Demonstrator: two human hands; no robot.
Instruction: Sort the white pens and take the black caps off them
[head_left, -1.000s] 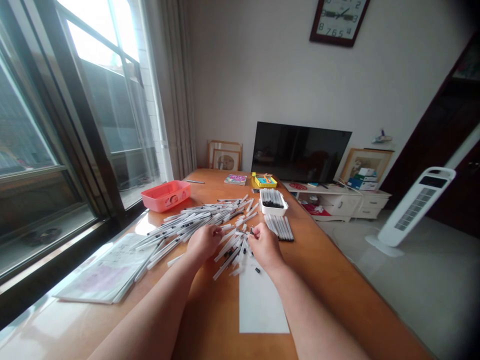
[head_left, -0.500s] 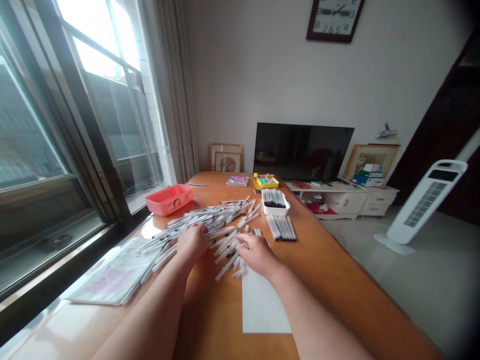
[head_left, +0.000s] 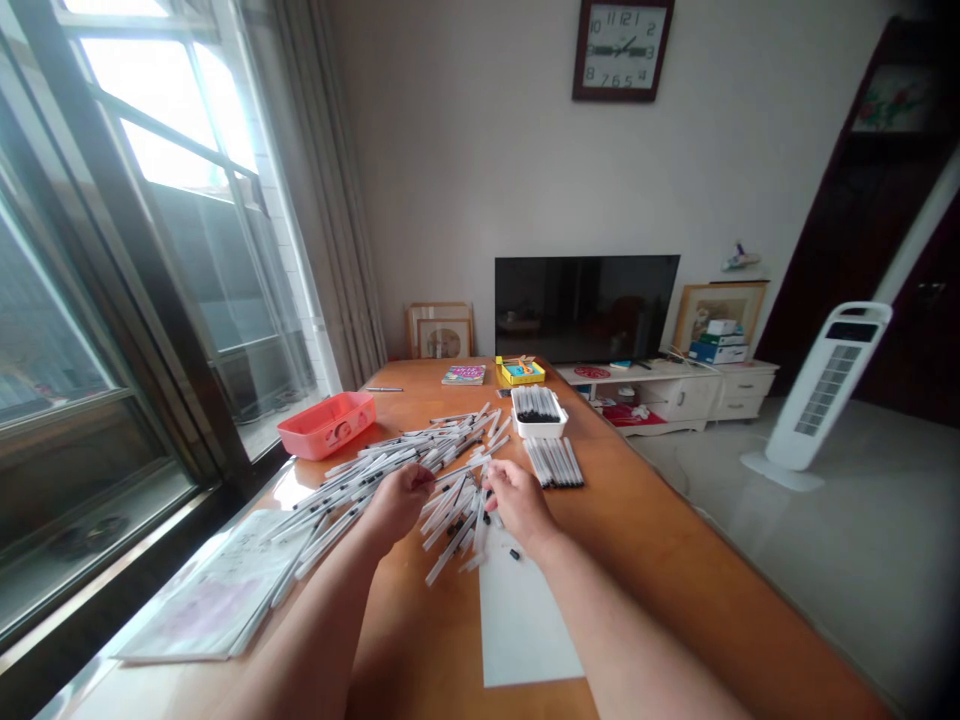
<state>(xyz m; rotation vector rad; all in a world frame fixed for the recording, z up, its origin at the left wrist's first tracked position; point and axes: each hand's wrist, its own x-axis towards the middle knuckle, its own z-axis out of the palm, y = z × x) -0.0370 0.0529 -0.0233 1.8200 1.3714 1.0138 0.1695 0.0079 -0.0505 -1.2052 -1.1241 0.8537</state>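
Over the near end of a loose heap of pens (head_left: 390, 462) with pale barrels and black ends, my two hands face each other. My left hand (head_left: 401, 500) is closed in a pinch, and a slim pen (head_left: 461, 471) runs from its fingertips towards the other hand. My right hand (head_left: 519, 503) is closed too, its thumb and finger pinched at the pen's far end; the exact grip is hidden. Below it, a small black pen cap (head_left: 514, 554) lies on a white sheet of paper (head_left: 525, 625). Several pens point out from under the right fingers.
Right of the heap, a neat row of pens (head_left: 553, 463) lies before a white box (head_left: 541, 428) filled with pens. A red plastic basket (head_left: 326, 428) stands at the left, with papers (head_left: 206, 590) nearer me. Farther back are a booklet (head_left: 463, 375) and a yellow box (head_left: 521, 371).
The black cap now lies on the white sheet, where none showed before. My hands have come slightly closer together, with the fingertips pinched. The camera view has shifted a little.
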